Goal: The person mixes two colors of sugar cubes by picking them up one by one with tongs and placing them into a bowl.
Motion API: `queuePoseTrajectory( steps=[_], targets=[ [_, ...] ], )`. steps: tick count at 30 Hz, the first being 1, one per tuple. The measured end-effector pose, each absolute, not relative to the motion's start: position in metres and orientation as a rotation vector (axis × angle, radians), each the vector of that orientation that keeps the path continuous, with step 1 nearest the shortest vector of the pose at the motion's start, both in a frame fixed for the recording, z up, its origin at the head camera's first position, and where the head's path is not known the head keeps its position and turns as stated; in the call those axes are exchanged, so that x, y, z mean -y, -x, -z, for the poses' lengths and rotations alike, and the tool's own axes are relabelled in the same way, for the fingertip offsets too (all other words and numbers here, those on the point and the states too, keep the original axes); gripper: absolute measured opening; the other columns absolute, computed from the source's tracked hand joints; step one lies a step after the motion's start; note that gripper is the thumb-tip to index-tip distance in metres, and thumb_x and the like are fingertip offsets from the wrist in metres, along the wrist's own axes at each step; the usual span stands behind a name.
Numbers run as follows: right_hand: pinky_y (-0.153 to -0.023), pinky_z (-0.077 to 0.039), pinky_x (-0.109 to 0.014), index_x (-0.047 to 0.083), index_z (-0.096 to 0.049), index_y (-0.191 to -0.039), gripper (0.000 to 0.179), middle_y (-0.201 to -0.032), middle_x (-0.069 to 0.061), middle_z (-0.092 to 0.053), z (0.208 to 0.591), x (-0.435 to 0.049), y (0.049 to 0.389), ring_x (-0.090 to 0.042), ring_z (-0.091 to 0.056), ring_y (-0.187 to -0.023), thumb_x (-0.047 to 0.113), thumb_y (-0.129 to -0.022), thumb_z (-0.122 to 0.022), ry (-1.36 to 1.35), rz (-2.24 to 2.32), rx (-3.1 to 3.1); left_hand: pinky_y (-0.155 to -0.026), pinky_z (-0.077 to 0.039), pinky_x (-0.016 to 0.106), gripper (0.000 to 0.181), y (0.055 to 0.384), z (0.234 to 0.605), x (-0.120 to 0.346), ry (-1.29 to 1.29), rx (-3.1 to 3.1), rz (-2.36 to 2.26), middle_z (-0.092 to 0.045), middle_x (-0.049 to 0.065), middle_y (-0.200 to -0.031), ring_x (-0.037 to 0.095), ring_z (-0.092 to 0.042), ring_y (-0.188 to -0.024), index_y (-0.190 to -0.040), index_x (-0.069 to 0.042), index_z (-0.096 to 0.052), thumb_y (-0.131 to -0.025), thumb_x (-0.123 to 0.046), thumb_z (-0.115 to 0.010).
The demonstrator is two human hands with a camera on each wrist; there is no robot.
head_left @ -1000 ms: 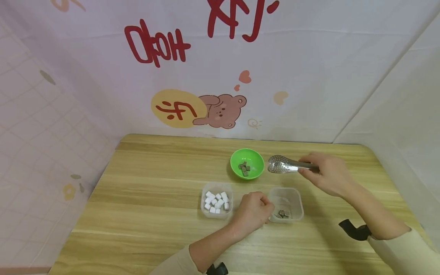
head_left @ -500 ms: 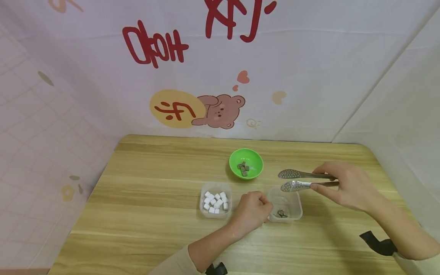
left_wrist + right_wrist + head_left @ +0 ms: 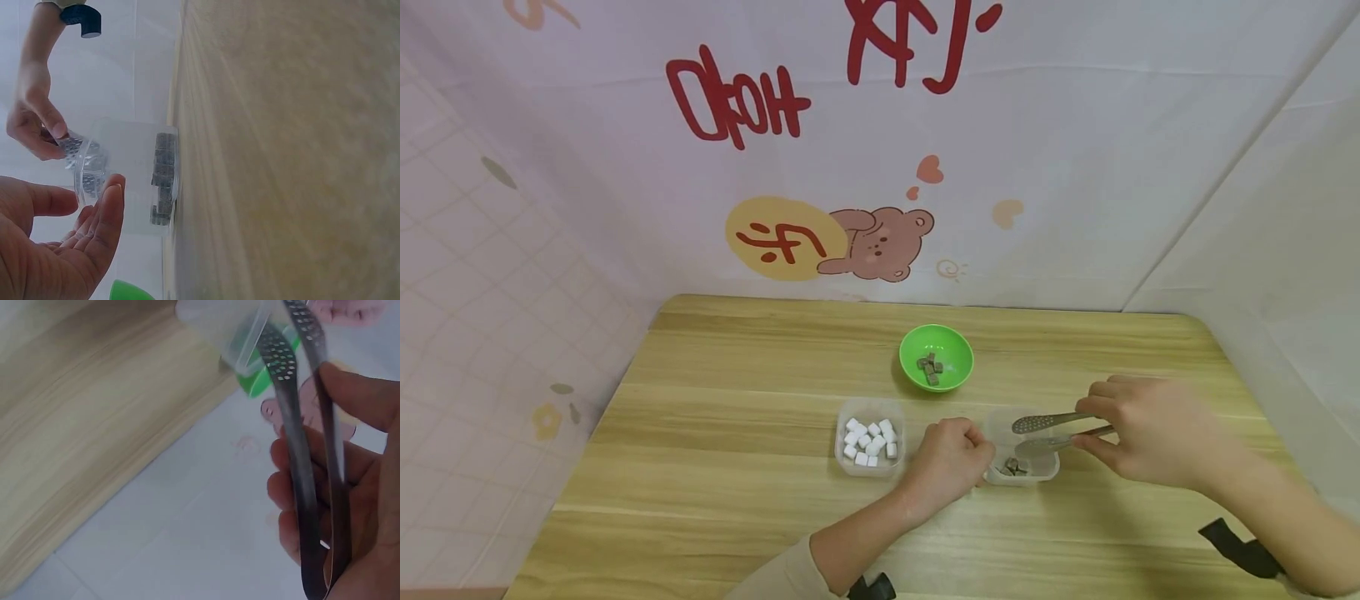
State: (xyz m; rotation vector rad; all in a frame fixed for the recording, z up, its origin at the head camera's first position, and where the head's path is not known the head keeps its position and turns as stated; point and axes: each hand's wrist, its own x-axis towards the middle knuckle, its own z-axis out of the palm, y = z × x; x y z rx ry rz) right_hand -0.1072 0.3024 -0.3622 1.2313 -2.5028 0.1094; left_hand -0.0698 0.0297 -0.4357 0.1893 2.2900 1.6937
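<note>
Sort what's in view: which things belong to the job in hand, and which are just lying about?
Belong, it seems:
tongs, in the right hand
clear box, held by the left hand
green bowl
brown cubes, in box and bowl

Probably just lying about:
second box of white cubes, untouched
bear print, only decoration

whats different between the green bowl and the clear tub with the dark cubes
The bowl is opaque green, while the tub is see-through. The bowl is round; the tub is squarish with rounded corners. The bowl stands apart from both hands, but the left hand pinches the tub's rim. Both hold small dark cubes.
</note>
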Motion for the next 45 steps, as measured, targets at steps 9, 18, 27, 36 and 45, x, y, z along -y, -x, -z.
queuePoseTrajectory(
  steps=[9, 18, 27, 36, 45],
  targets=[
    [-0.047, -0.031, -0.021, 0.019, -0.061, -0.071, 0.034, -0.066, 0.016, -0.038, 0.37, -0.281, 0.102, -0.001, -0.033, -0.057, 0.034, -0.065, -0.091, -1.331, 0.063, 2.529, -0.044, -0.04, 0.024, 0.013, 0.07, 0.435, -0.029, -0.185, -2.282, -1.7, -0.068, 0.005, -0.061, 0.009, -0.057, -0.047, -0.079, -0.012, -0.066, -0.091, -0.009, -0.061],
    [-0.048, -0.029, -0.022, 0.021, -0.047, -0.062, 0.047, -0.063, 0.013, -0.032, 0.374, -0.269, 0.104, -0.006, -0.03, -0.055, 0.03, -0.064, -0.092, -1.413, 0.121, 2.52, -0.045, -0.042, 0.024, 0.012, 0.07, 0.435, -0.03, -0.187, -2.277, -1.694, -0.068, 0.003, -0.061, 0.009, -0.059, -0.048, -0.08, -0.011, -0.067, -0.09, -0.008, -0.06],
    [-0.048, -0.03, -0.022, 0.019, -0.052, -0.064, 0.042, -0.063, 0.013, -0.033, 0.38, -0.27, 0.107, -0.005, -0.03, -0.055, 0.025, -0.065, -0.094, -1.426, 0.085, 2.489, -0.047, -0.042, 0.024, 0.014, 0.07, 0.436, -0.031, -0.166, -2.286, -1.683, -0.065, -0.003, -0.057, 0.008, -0.058, -0.048, -0.078, -0.014, -0.067, -0.09, -0.01, -0.06],
    [-0.046, -0.03, -0.019, 0.02, -0.061, -0.069, 0.028, -0.066, 0.016, -0.036, 0.386, -0.28, 0.11, 0.001, -0.031, -0.057, 0.027, -0.072, -0.088, -1.37, -0.038, 2.494, -0.045, -0.04, 0.024, 0.013, 0.07, 0.437, -0.03, -0.178, -2.281, -1.702, -0.065, -0.002, -0.057, 0.009, -0.056, -0.047, -0.079, -0.012, -0.066, -0.09, -0.008, -0.06],
    [-0.045, -0.032, -0.016, 0.021, -0.069, -0.075, 0.064, -0.07, 0.017, -0.049, 0.383, -0.289, 0.11, 0.006, -0.036, -0.059, 0.06, -0.109, -0.03, -1.255, -0.182, 2.449, -0.046, -0.041, 0.023, 0.014, 0.07, 0.437, -0.031, -0.156, -2.277, -1.696, -0.066, 0.0, -0.058, 0.008, -0.059, -0.049, -0.078, -0.013, -0.066, -0.091, -0.009, -0.061]
  ],
)
